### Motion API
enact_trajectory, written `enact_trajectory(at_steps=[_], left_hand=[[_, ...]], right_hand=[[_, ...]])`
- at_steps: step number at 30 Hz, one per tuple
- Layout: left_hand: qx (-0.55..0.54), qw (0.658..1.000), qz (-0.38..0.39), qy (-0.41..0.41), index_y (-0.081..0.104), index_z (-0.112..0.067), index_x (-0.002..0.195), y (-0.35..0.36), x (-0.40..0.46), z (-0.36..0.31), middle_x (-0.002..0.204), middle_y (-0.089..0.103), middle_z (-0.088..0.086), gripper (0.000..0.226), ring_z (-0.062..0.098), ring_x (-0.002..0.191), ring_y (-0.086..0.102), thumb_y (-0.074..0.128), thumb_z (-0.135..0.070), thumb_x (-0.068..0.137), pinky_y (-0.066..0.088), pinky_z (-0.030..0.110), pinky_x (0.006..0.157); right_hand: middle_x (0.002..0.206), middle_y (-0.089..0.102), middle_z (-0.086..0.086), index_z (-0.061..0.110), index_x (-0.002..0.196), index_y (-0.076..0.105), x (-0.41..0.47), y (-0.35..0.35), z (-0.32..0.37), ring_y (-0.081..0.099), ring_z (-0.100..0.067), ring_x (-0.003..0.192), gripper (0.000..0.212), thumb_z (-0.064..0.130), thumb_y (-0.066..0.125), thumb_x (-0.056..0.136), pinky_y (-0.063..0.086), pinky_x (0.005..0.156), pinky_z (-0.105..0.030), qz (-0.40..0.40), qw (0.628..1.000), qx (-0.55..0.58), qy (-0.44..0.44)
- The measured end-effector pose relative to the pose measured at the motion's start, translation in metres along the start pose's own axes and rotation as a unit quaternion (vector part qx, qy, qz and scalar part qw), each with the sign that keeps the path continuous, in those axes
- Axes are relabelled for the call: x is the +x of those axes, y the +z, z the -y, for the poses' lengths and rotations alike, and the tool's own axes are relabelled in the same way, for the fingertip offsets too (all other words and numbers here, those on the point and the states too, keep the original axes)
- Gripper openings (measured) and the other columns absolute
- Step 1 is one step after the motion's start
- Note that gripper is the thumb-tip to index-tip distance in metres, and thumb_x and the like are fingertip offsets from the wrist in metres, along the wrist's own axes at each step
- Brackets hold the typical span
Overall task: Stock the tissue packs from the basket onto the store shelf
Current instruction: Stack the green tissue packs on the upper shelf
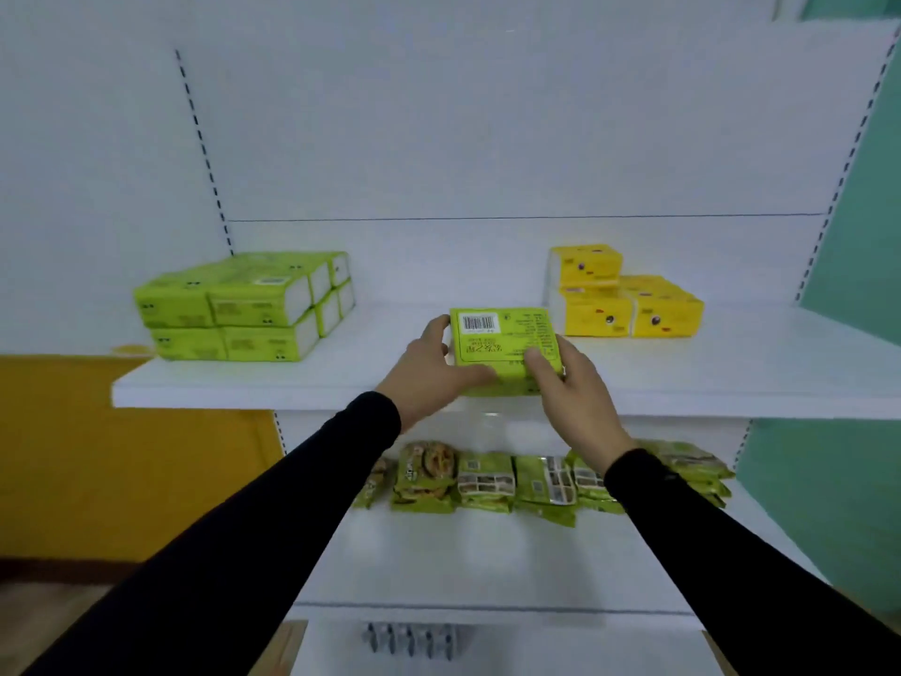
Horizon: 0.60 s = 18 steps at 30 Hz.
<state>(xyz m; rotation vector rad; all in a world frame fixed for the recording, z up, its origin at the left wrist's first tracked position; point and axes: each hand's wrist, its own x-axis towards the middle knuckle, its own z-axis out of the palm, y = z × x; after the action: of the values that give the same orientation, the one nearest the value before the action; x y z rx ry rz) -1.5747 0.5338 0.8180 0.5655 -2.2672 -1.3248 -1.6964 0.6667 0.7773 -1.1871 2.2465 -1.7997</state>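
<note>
A green tissue pack [502,339] with a barcode on top sits at the front middle of the white upper shelf [731,378]. My left hand [429,368] grips its left side, thumb over the far corner. My right hand [570,383] holds its right front corner with fingers on top. A stack of green tissue packs [244,304] stands at the shelf's left, two layers high. Yellow tissue packs [619,295] are stacked at the right rear. The basket is out of view.
The lower shelf [487,558] carries a row of green snack bags [487,480]. An orange wall [122,456] is to the left and a teal panel [853,285] to the right. Slotted uprights [205,153] run up the white back panel.
</note>
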Motion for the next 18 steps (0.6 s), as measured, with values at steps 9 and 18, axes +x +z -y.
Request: enact_trajectory(at_steps=[9, 18], left_hand=[[0.112, 0.982, -0.149, -0.039, 0.049, -0.018, 0.135, -0.112, 0.059, 0.080, 0.114, 0.059, -0.004, 0.049, 0.021, 0.108, 0.056, 0.062, -0.038, 0.091, 0.045, 0.030, 0.088], [0.402, 0.899, -0.167, 0.041, 0.057, -0.011, 0.122, -0.138, 0.139, 0.124, 0.134, 0.043, 0.017, 0.035, 0.035, 0.119, 0.044, 0.050, -0.025, 0.090, 0.036, 0.037, 0.098]], right_hand=[[0.118, 0.061, 0.003, 0.022, 0.133, 0.049, 0.082, 0.143, 0.025, 0.060, -0.019, 0.104, 0.035, 0.034, 0.050, 0.100, 0.048, 0.085, -0.033, 0.111, 0.992, -0.044, 0.039], [0.122, 0.063, -0.017, 0.004, 0.130, 0.052, 0.185, 0.231, 0.014, 0.057, -0.034, 0.113, 0.036, 0.020, 0.052, 0.098, 0.041, 0.090, -0.034, 0.079, 0.977, -0.188, 0.063]])
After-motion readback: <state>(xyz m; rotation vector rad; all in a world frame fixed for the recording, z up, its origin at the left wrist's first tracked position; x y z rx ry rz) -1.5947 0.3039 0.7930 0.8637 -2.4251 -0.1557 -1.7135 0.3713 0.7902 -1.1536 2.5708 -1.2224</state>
